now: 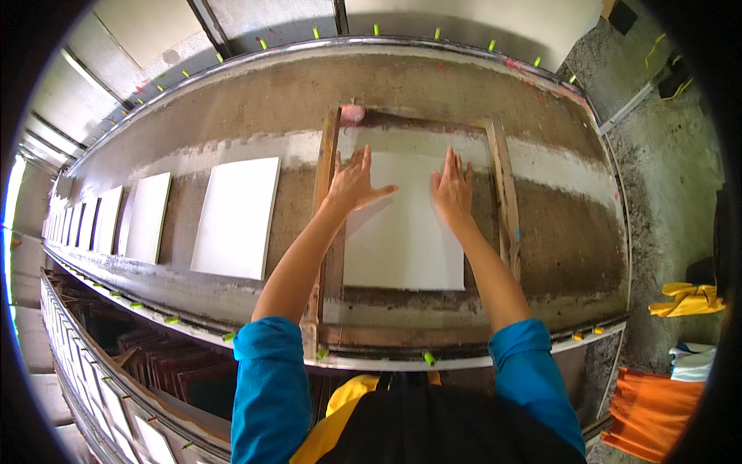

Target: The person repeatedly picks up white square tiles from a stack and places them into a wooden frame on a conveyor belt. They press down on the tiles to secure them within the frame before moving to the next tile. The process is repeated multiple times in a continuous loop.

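A wooden frame lies on the long brown-stained table. Within it shows a white sheet; whether a fine mesh covers the sheet I cannot make out. My left hand is over the sheet's upper left part, fingers spread and thumb pointing inward. Over the upper right part is my right hand, its fingers stretched forward. Both are open and hold nothing; whether the palms touch the surface is unclear. At the frame's far left corner rests a pink wad.
White sheets lie in a row along the table to the left. Green pegs line its edge rails. A rack with dark frames stands at lower left. Orange cloth and yellow gloves are at right.
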